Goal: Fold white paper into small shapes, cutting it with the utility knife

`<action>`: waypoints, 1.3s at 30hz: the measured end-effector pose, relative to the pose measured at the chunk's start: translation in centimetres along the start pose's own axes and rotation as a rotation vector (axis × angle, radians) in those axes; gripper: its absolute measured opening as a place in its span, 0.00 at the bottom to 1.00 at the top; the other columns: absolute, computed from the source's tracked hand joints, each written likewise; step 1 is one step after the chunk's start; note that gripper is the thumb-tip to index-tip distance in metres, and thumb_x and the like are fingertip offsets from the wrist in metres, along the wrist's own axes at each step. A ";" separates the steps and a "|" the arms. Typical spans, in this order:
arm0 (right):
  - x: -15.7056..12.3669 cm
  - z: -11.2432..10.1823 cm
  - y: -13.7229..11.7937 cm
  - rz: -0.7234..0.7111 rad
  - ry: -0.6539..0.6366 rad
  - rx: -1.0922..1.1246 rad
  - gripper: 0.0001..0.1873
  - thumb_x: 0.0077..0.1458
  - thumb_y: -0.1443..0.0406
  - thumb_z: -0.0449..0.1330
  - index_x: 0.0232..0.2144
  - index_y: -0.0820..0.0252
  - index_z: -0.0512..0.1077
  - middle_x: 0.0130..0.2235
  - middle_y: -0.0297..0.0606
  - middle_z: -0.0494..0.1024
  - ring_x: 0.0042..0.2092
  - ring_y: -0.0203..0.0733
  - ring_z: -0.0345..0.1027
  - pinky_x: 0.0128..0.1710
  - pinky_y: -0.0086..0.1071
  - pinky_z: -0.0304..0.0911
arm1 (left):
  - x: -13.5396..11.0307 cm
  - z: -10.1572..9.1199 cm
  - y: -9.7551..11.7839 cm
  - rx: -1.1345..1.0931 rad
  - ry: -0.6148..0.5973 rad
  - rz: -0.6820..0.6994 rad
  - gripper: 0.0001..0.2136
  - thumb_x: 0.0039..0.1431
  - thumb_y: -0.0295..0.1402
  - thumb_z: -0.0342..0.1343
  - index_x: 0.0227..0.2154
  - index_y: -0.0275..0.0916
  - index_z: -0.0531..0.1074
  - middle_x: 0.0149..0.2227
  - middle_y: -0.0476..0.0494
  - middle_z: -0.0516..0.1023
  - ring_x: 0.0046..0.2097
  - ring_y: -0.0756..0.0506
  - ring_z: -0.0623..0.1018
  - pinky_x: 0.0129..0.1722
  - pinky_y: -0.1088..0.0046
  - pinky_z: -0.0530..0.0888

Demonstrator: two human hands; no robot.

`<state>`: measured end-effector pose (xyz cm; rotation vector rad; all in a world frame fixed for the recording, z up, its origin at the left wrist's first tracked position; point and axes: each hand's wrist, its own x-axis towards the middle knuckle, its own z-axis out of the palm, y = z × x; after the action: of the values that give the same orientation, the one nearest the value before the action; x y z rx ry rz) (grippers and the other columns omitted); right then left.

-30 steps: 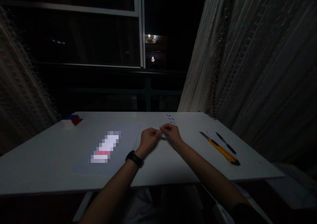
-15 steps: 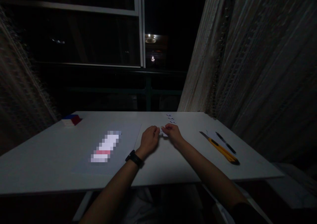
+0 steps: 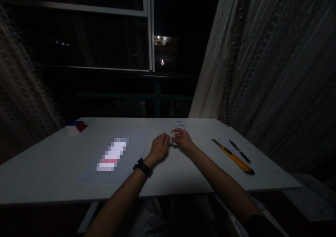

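Over the middle of the white table (image 3: 173, 170), my left hand (image 3: 159, 146) pinches a small piece of white paper (image 3: 173, 142) at its left side. My right hand (image 3: 184, 140) meets it from the right, thumb and bent fingers closed about the same piece, with the index finger arched above it. Much of the paper is hidden by the fingers, and its exact shape is too small to tell. Just beyond my right hand lie several small paper slips (image 3: 180, 124) with dark marks, in a row toward the far edge.
A yellow utility knife (image 3: 233, 158) and a black pen (image 3: 239, 151) lie to the right. On the left are a large white sheet (image 3: 136, 160), a blurred-out bright rectangle (image 3: 112, 155) on it, and a coloured cube (image 3: 76, 126). Curtains (image 3: 210, 65) hang beyond the table.
My right fingers have shifted, the index finger lifting and arching over the paper, which now looks more tilted. My left hand has barely moved.
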<state>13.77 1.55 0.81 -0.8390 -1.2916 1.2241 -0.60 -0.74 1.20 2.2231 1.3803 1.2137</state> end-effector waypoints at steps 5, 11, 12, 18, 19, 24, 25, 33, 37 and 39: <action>-0.1 0.3 -0.5 -0.006 0.037 -0.027 0.24 0.27 0.61 0.69 0.30 0.56 0.64 0.17 0.20 0.61 0.18 0.28 0.56 0.17 0.24 0.53 | 0.0 0.0 0.1 -0.080 -0.013 -0.017 0.13 0.61 0.37 0.39 0.23 0.40 0.60 0.24 0.51 0.66 0.27 0.50 0.65 0.28 0.74 0.60; -0.1 0.0 -0.7 0.010 0.009 0.012 0.24 0.27 0.63 0.69 0.30 0.57 0.63 0.16 0.18 0.59 0.17 0.26 0.53 0.17 0.22 0.50 | 0.0 0.1 -0.1 -0.144 -0.008 0.005 0.14 0.60 0.39 0.40 0.21 0.39 0.59 0.22 0.52 0.63 0.26 0.50 0.64 0.27 0.74 0.58; -0.2 -0.1 -0.7 0.019 -0.007 0.021 0.24 0.27 0.64 0.70 0.30 0.57 0.64 0.16 0.18 0.59 0.17 0.26 0.53 0.18 0.22 0.50 | -0.1 0.1 -0.2 -0.152 -0.012 0.009 0.15 0.60 0.39 0.40 0.21 0.39 0.59 0.22 0.52 0.64 0.26 0.51 0.64 0.27 0.75 0.58; -0.2 -0.5 -0.7 0.089 -0.066 0.069 0.25 0.27 0.64 0.71 0.31 0.57 0.65 0.18 0.20 0.64 0.20 0.29 0.60 0.21 0.24 0.55 | 0.0 0.2 -0.3 -0.096 0.000 0.002 0.13 0.59 0.38 0.41 0.22 0.39 0.61 0.22 0.51 0.65 0.26 0.50 0.65 0.26 0.75 0.58; -0.2 -0.5 -0.8 0.102 -0.073 0.073 0.25 0.28 0.64 0.71 0.31 0.57 0.65 0.19 0.21 0.65 0.21 0.29 0.62 0.21 0.24 0.56 | 0.0 0.2 -0.3 -0.082 0.002 -0.001 0.13 0.59 0.38 0.41 0.22 0.39 0.61 0.22 0.51 0.65 0.26 0.50 0.65 0.26 0.75 0.58; -0.3 -0.7 -1.1 0.150 -0.111 0.087 0.26 0.28 0.65 0.71 0.33 0.58 0.66 0.21 0.24 0.70 0.23 0.33 0.66 0.23 0.26 0.59 | 0.0 0.1 -0.1 -0.062 0.016 -0.002 0.13 0.59 0.37 0.41 0.22 0.39 0.61 0.22 0.51 0.66 0.26 0.50 0.65 0.26 0.74 0.58; -0.3 -0.8 -1.2 0.148 -0.110 0.092 0.25 0.28 0.65 0.71 0.33 0.58 0.66 0.21 0.25 0.70 0.23 0.33 0.66 0.23 0.26 0.59 | 0.1 0.1 -0.1 -0.064 0.016 -0.008 0.13 0.59 0.38 0.41 0.22 0.39 0.61 0.22 0.51 0.66 0.26 0.50 0.65 0.27 0.74 0.59; 0.0 -0.7 -1.0 0.149 -0.071 0.125 0.23 0.29 0.65 0.70 0.32 0.58 0.68 0.22 0.26 0.70 0.24 0.33 0.66 0.24 0.27 0.60 | 0.2 0.2 -0.5 -0.127 0.036 -0.076 0.15 0.59 0.41 0.42 0.21 0.39 0.62 0.21 0.51 0.65 0.26 0.50 0.65 0.26 0.75 0.58; 0.1 -0.8 -1.0 0.142 -0.020 0.124 0.21 0.27 0.69 0.69 0.29 0.59 0.68 0.18 0.22 0.67 0.21 0.29 0.62 0.24 0.25 0.58 | 0.3 0.2 -0.7 -0.202 0.016 -0.084 0.16 0.59 0.43 0.42 0.21 0.39 0.63 0.21 0.51 0.66 0.26 0.50 0.65 0.26 0.75 0.59; 0.1 -0.8 -1.1 0.137 -0.035 0.103 0.21 0.27 0.70 0.68 0.28 0.59 0.68 0.17 0.22 0.66 0.20 0.28 0.60 0.23 0.24 0.55 | 0.5 0.1 -0.8 -0.270 0.004 -0.110 0.17 0.57 0.45 0.44 0.21 0.38 0.63 0.21 0.52 0.65 0.26 0.50 0.65 0.26 0.75 0.60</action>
<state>14.77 1.53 1.73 -0.8457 -1.2039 1.4073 -0.95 0.09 0.88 1.9372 1.2392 1.2823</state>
